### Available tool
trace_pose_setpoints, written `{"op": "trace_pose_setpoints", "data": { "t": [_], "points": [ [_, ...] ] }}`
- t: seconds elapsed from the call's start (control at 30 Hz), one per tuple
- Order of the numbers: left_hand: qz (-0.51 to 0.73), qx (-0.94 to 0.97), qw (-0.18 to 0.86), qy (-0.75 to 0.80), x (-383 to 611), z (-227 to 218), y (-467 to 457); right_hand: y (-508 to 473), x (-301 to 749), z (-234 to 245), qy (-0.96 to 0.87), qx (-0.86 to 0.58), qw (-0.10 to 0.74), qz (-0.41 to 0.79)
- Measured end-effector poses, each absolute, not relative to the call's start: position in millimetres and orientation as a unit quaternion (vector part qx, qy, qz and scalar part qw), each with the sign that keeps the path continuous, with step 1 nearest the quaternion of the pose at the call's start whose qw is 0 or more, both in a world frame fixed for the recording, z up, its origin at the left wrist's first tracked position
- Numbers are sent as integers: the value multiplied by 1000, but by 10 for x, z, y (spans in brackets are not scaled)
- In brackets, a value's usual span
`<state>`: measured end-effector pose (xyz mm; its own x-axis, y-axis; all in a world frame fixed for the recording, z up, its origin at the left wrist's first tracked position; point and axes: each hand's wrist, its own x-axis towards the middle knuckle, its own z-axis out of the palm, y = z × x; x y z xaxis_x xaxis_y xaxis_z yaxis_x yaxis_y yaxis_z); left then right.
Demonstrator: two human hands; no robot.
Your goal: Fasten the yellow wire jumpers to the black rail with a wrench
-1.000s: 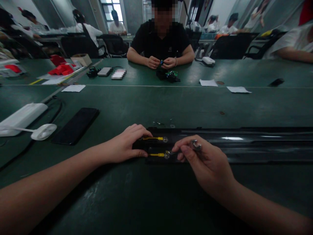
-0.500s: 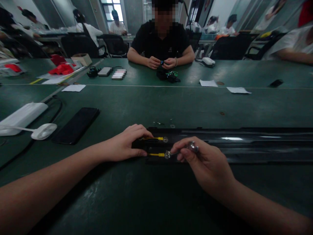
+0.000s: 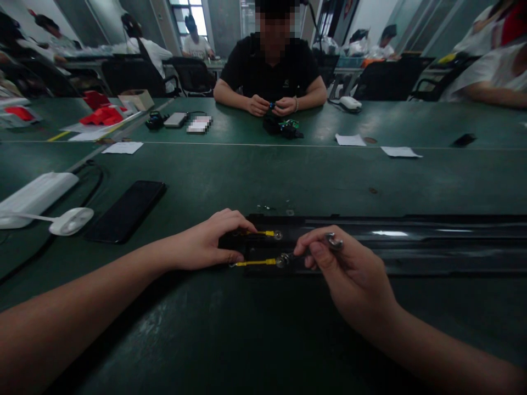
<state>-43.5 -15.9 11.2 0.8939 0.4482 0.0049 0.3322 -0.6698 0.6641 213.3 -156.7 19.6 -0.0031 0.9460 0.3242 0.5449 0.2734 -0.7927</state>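
Left hand (image 3: 208,244) lies palm down on the left end of the rail (image 3: 411,244), fingers curled over its top edge, thumb against the near edge: closed on the rail end, pressing it to the tabletop (image 3: 263,175).

Right hand (image 3: 349,274) closed in a pinch around a small metal wrench (image 3: 313,249). Bright end of the wrench shows above the index finger; the other end reaches left to the near nut (image 3: 281,260). Whether the wrench sits fully on the nut cannot be told.

Rail: long, black, glossy, lying flat across the tabletop from centre to the right edge of view. Two yellow wires at its left end, each running to a silver nut: far wire (image 3: 259,233) with far nut (image 3: 278,235), near wire (image 3: 251,263) with the near nut. Near wire's left tip sticks out just past the rail end, below the left thumb.

A few small loose parts (image 3: 280,209) on the tabletop just behind the rail.

Left of the hands, well apart: black phone (image 3: 127,211), white mouse (image 3: 72,220), white box (image 3: 35,195).

Across the tabletop a person in black (image 3: 272,66) sits, both hands on a small blue part.
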Motion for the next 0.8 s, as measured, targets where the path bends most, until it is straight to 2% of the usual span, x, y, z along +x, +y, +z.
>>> {"op": "trace_pose_setpoints", "data": {
  "t": [0.4,0.63,0.8],
  "points": [
    [18,914,351,201,-544,142,-107,-1537,2144,214,-702,-511,426,254],
    [57,893,402,193,-530,130,-74,-1539,2155,216,-715,-496,426,246],
    [66,893,394,209,-518,115,-85,-1558,2153,195,-697,-510,436,252]
  ]
}}
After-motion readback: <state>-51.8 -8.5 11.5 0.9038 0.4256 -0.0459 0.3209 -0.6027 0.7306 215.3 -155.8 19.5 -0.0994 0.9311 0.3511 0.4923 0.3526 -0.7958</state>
